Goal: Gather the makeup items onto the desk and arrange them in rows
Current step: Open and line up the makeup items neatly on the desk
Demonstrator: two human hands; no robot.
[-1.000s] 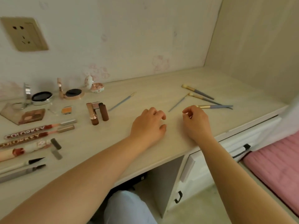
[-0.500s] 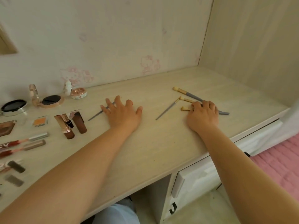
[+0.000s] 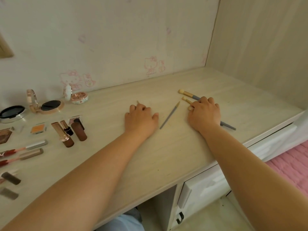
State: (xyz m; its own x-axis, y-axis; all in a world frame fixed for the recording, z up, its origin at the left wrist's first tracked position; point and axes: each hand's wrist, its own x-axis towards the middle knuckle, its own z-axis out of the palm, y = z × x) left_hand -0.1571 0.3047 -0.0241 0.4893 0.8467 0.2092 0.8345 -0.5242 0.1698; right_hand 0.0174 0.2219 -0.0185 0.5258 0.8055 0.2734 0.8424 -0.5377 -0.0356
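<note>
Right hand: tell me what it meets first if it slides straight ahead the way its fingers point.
The right hand already lies over the grey-handled brushes. Straight on, past those brush heads, the desk looks bare up to the back wall, though depth is hard to judge.

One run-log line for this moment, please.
left hand: grips thin brush | right hand: on gold-tipped brushes | loose brush: between

a thin grey brush (image 3: 169, 115) lies slanted on the desk (image 3: 166, 155) between my hands; three gold-tipped brushes (image 3: 186, 94) sit partly under my right — lipsticks (image 3: 66, 132) and compacts (image 3: 50, 105) far left.
</note>
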